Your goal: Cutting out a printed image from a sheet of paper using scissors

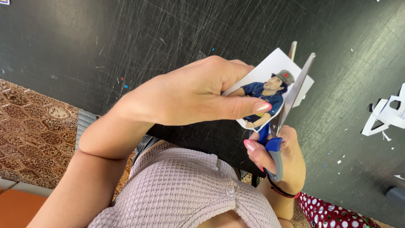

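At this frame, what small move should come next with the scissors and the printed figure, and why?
Probably close the scissors a short way along the figure's edge. The blades stand open astride the paper cutout, a white margin remains around the drawn figure, and the left hand pinches the paper steady, thumb on the print. The right hand holds the blue and grey handles.

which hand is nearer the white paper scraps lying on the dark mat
Right. The right hand works the scissors just beside the scraps; the left hand, holding the cutout, is farther away.
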